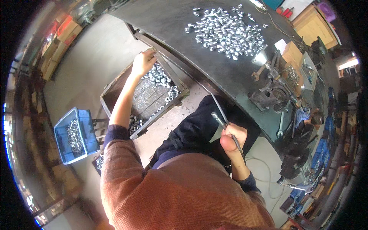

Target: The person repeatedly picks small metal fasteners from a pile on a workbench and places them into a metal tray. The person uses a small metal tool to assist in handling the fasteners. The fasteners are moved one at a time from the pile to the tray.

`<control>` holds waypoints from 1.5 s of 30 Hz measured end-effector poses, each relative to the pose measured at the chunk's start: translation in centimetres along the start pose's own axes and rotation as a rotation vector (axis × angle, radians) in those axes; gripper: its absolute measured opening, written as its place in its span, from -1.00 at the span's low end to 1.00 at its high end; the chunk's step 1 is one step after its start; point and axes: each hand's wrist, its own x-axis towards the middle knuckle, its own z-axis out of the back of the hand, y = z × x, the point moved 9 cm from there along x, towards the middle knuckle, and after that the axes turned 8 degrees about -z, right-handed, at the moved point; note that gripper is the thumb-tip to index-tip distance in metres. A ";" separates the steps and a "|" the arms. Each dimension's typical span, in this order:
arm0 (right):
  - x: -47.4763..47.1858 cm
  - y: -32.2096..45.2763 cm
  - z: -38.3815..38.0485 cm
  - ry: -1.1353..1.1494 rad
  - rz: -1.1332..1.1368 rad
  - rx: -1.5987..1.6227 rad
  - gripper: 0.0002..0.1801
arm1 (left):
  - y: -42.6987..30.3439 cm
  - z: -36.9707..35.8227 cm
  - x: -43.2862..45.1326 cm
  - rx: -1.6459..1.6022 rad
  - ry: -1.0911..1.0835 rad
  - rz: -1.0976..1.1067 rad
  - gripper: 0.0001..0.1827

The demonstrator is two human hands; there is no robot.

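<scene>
My right hand (234, 136) is closed around a long thin metal rod (220, 107) and a short cylindrical metal piece (219, 120) beside it. From that fist the rod slants up and left, past the table edge towards a wooden crate (161, 110). Over the crate's far corner is my left hand (143, 63), its fingers bent at the rod's far end. Whether they grip the rod is unclear. Shiny metal nuts (158, 75) lie beneath this hand along the crate's side, with darker metal pieces (135, 123) in the near corner.
A large heap of metal nuts (227, 31) covers part of the dark worktable (172, 20). Wrenches (281, 123) and a bench vise (270, 95) stand to the right. At left, a blue plastic bin (91, 129) holds small metal parts. A cable (268, 166) trails across the floor.
</scene>
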 end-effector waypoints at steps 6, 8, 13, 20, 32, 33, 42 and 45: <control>0.4 0.3 -1.1 0.049 0.016 -0.023 -0.30 | 7.2 -3.5 -12.5 0.150 0.260 0.576 -0.73; 0.3 0.4 -1.4 0.067 0.025 -0.037 -0.32 | 6.4 -4.9 -14.1 0.225 0.206 0.618 -0.74; 0.1 0.7 -1.4 0.041 0.020 -0.048 -0.31 | 3.8 -8.3 -13.2 0.343 0.327 0.403 -0.63; -0.3 -0.3 -0.7 0.030 -0.032 -0.014 -0.24 | 5.1 -10.9 -13.6 0.394 0.460 0.374 -0.49; -0.4 -0.9 -0.5 0.038 -0.019 -0.026 -0.27 | 0.4 -5.3 -13.6 -0.971 -0.184 0.784 -0.76; -0.1 -0.5 -0.9 0.053 -0.001 -0.060 -0.27 | -1.0 -5.4 -13.6 -1.121 -0.216 0.794 -0.77; 1.2 0.4 -0.8 0.102 -0.009 -0.073 -0.46 | -20.2 -8.7 -11.4 -1.855 0.232 0.792 -0.67; 1.2 0.0 -0.4 0.087 -0.049 -0.100 -0.43 | -22.0 -9.6 -12.1 -1.914 0.370 0.758 -0.62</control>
